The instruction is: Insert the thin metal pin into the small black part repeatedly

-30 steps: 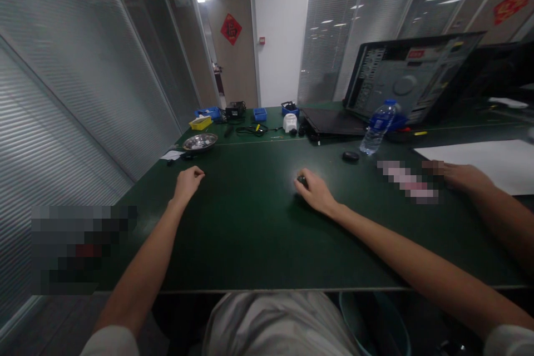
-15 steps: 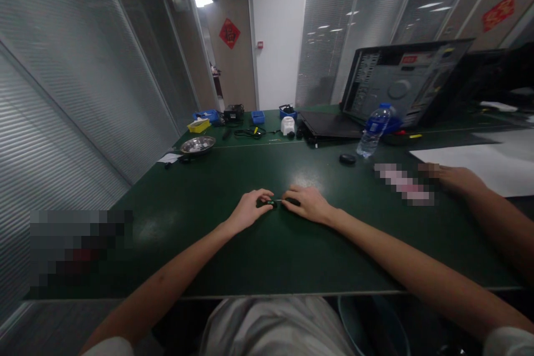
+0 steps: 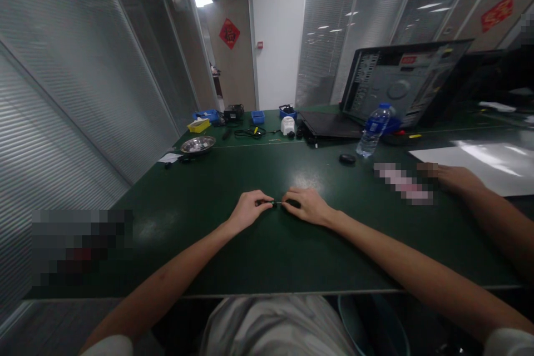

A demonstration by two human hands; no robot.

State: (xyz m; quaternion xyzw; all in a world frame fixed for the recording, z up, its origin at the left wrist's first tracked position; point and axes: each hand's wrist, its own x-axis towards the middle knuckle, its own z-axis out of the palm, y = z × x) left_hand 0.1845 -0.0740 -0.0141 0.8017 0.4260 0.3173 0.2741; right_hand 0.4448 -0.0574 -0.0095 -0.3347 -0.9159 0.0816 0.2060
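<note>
A small dark part was pinched between the left hand and right hand, low over the green bench, likely steadied from both ends. A water bottle stood at two o'clock, a co-worker's hand at three.

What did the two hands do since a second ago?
The left hand slid right across the green table to meet the right hand, which came a little nearer the person. Both now pinch a small dark object between their fingertips; before, only the right hand covered something dark. The water bottle, the metal dish and another person's hand stayed put.
</note>
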